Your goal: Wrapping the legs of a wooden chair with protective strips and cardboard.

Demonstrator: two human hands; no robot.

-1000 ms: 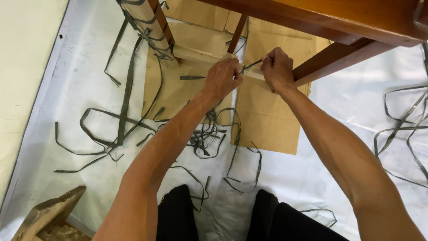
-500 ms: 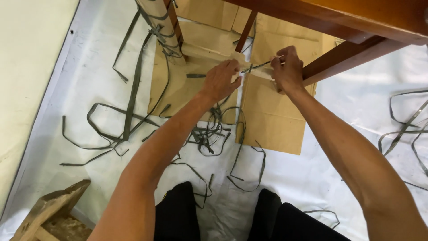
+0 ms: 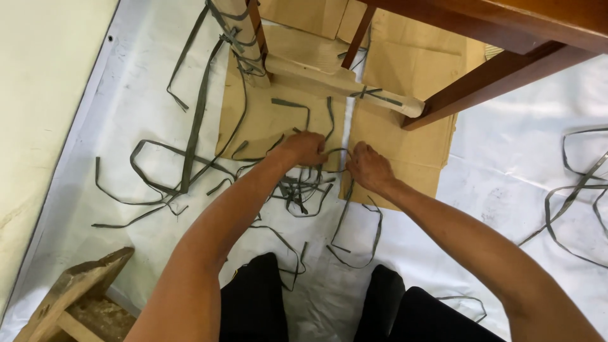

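Both hands are down at the tangle of thin dark-green plastic strips point(image 3: 297, 187) on the flat brown cardboard sheet point(image 3: 392, 161), left hand point(image 3: 306, 149) and right hand point(image 3: 369, 166) each pinching one strip point(image 3: 335, 152) taut between them.

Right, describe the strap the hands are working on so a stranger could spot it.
Start at the brown cardboard sheet under the wooden furniture frame. At its near edge, the left hand and right hand meet on a dark strap, looped between the fingers, unlike the loose strips lying flat.
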